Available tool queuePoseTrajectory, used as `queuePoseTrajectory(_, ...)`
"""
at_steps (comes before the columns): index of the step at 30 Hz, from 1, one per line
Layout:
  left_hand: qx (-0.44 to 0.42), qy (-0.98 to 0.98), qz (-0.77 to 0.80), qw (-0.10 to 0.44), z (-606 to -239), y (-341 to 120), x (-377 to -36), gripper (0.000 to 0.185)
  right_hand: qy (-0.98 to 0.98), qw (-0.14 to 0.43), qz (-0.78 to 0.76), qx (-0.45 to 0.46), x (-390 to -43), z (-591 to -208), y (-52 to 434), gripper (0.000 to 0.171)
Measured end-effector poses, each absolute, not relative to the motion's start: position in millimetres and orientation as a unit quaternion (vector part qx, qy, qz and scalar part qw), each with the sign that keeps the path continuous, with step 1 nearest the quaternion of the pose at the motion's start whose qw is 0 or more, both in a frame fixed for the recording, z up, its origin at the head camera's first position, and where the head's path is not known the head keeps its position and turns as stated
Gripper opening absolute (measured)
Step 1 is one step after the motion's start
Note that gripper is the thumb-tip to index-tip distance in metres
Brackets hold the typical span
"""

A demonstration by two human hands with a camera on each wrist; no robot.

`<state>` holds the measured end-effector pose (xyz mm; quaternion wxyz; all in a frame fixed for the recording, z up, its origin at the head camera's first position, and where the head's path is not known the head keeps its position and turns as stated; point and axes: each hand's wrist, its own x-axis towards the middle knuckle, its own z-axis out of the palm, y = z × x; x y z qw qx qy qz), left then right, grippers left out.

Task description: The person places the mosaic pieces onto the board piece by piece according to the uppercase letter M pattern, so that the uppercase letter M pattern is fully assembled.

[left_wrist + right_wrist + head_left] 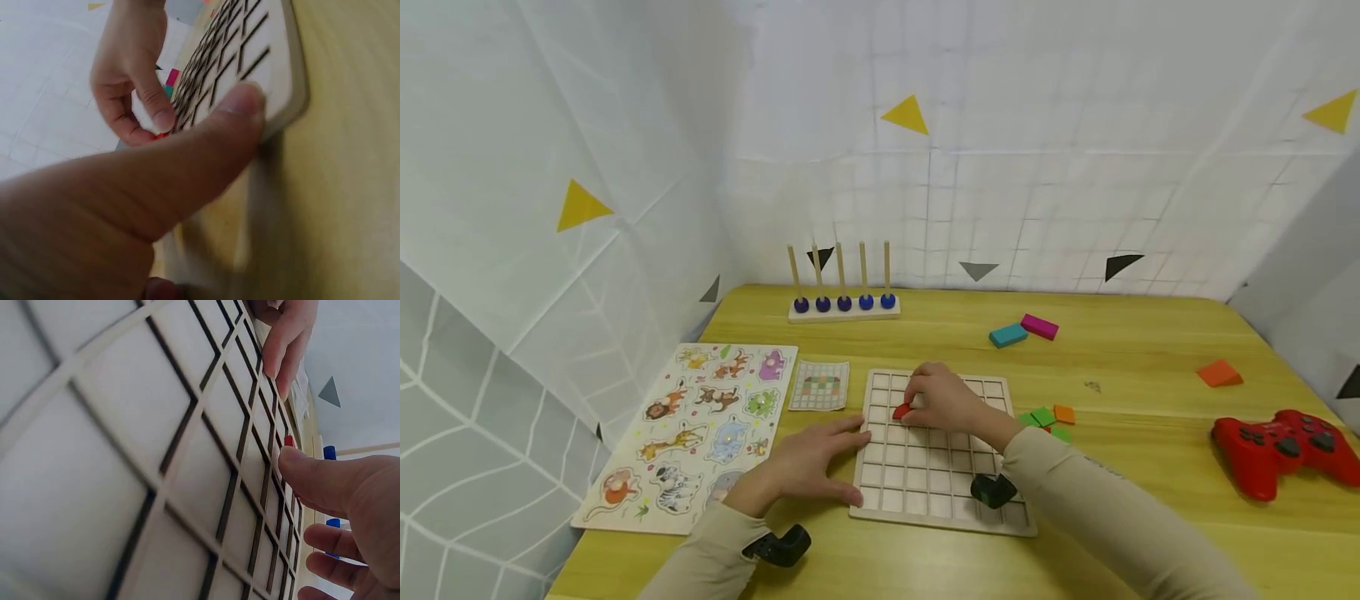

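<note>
The right hand (947, 402) pinches the red tile (901, 412), two o'clock from the left hand (805, 460), spread wide against the board (892, 476).

The head view looks forward and down over the table (1150, 358) from farthest back. The left wrist view, tilted, looks close past the left hand (808, 462) toward the right hand (947, 400); the right wrist view skims low across the board (937, 458). Both wrist views share board and hands.
</note>
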<state>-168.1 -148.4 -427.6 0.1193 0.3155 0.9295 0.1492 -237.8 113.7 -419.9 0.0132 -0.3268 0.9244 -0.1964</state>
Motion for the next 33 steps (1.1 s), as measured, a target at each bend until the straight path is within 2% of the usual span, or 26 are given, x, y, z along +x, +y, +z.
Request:
queuePoseTrajectory(12,0.306,0.936,0.138,0.103,-430.6,-144.5,-162.3,0.082,0.932,0.041,-0.197,-0.302,-233.3,-420.9,110.2,0.019)
queuePoseTrajectory(27,0.314,0.936,0.127,0.096,-430.7,-144.4,-162.0,0.083,0.931,0.047,-0.208,-0.297,-233.7,-421.6,110.2,0.018)
queuePoseTrajectory(33,0.307,0.937,0.128,0.104,-431.9,-144.7,-162.7,0.083,0.916,0.022,-0.222,-0.333,-232.1,-415.6,122.2,0.018)
